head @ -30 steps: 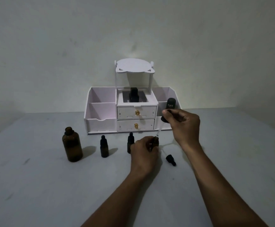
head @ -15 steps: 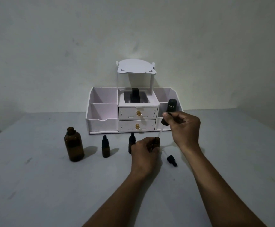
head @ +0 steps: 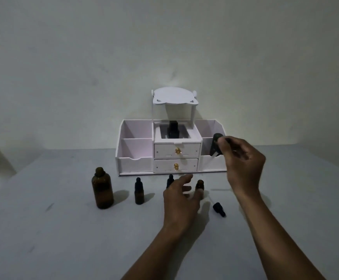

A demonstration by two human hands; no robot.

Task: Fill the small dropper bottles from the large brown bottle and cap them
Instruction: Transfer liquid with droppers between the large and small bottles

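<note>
The large brown bottle (head: 102,190) stands uncapped at the left of the table. Two capped small dropper bottles (head: 138,191) (head: 170,180) stand to its right. An uncapped small bottle (head: 199,185) stands free just beyond my left hand (head: 181,196), whose fingers are spread and hold nothing. My right hand (head: 243,160) is raised in front of the organizer and pinches the big black dropper cap (head: 215,144); most of its glass tube is hidden by my fingers. A small black dropper cap (head: 218,209) lies on the table to the right of my left hand.
A white desk organizer (head: 136,158) with two drawers and open side compartments stands against the wall. A black bottle (head: 173,130) sits in its upper middle tray. The grey table (head: 53,239) spreads out in front of me.
My left hand has let go of the uncapped small bottle and opened. My right hand has lifted the big dropper up and away from that bottle.
</note>
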